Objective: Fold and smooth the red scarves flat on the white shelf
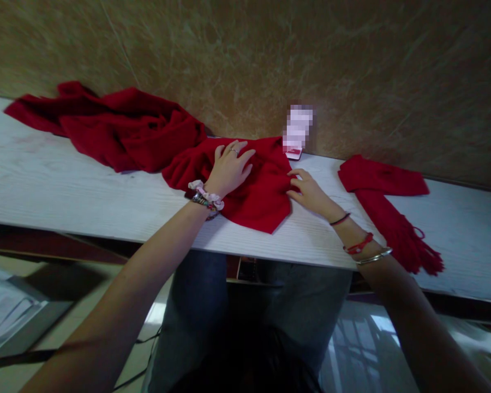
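Observation:
A red cloth (265,191), of the same colour as the fringed scarf further right, lies partly spread on the white bench-like table in front of me. My left hand (230,168) rests on top of it with fingers spread, wearing a ring; a scrunchie and beads circle the wrist. At the cloth's right edge is my right hand (308,192), its thumb and forefinger apart and touching or nearly touching the fabric. To the left, a crumpled heap of red cloth (126,128) adjoins the spread part; whether they are one piece I cannot tell.
A red scarf (387,199) lies folded at an angle on the right, its fringe towards me. A phone (298,131) leans on the brown marbled wall (245,60) behind the white tabletop (85,191). Papers in a grey container (16,316) stand at lower left.

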### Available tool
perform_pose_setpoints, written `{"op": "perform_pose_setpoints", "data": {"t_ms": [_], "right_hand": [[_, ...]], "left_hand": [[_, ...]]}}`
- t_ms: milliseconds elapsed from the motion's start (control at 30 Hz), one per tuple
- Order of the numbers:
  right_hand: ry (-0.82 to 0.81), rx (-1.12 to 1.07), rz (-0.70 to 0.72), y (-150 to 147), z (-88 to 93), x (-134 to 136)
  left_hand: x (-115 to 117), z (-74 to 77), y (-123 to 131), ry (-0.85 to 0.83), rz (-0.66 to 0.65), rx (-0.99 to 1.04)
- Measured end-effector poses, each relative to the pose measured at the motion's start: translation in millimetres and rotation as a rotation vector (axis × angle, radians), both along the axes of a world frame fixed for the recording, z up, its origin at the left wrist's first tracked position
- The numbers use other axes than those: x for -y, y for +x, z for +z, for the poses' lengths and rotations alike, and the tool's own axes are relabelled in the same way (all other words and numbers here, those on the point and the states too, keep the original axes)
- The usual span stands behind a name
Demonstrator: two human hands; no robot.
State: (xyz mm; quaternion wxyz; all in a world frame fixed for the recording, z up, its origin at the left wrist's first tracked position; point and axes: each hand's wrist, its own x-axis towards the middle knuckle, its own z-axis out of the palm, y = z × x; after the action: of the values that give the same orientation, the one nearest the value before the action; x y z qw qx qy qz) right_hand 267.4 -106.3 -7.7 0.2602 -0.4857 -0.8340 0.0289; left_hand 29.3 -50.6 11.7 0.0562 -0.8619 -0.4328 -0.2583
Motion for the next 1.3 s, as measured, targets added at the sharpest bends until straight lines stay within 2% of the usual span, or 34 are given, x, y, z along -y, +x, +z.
{"op": "perform_pose_setpoints", "data": {"t_ms": [133, 233, 333, 433, 500, 600, 700, 800, 933, 1067, 1167, 1300], "right_hand": [[0.1, -0.237, -0.053, 2, 4.9, -2], [0.221, -0.409, -0.185, 14, 13.9, -1], [0.377, -0.445, -0.323, 28, 22.6, 0], [0.478, -0.468, -0.398, 38, 27.7, 1], [0.432, -0.464, -0.405, 41, 27.9, 1], [0.216, -0.359, -0.307, 41, 23.7, 2], [0.037, -0.171, -0.104, 37, 18.0, 4], [-0.011, -0.021, -0.002, 34, 16.2, 5], [0.129, -0.068, -0.075, 36, 21.1, 4], [0.313, -0.179, -0.217, 44, 25.3, 0], [0.416, -0.24, -0.312, 51, 25.6, -3], [0.525, -0.282, -0.452, 60, 25.8, -6]], "left_hand": [[-1, -4.3, 3, -0.026, -0.086, -0.03], [-4, -9.1, 4, -0.077, -0.158, -0.083], [-6, -12.8, 4, -0.133, -0.109, -0.144], [-7, -16.0, 2, -0.147, -0.013, -0.165], [-7, -18.0, 1, -0.14, 0.029, -0.162], [-6, -18.2, -2, -0.123, 0.038, -0.153], [-5, -11.4, -2, -0.056, -0.052, -0.113], [-8, 0.8, 4, 0.005, -0.14, -0.064], [-21, 11.8, 22, -0.02, -0.191, -0.156], [-38, 12.3, 29, -0.205, -0.162, -0.423], [-44, 13.7, 18, -0.237, -0.091, -0.531], [-46, 19.6, -12, -0.24, 0.016, -0.601]]}}
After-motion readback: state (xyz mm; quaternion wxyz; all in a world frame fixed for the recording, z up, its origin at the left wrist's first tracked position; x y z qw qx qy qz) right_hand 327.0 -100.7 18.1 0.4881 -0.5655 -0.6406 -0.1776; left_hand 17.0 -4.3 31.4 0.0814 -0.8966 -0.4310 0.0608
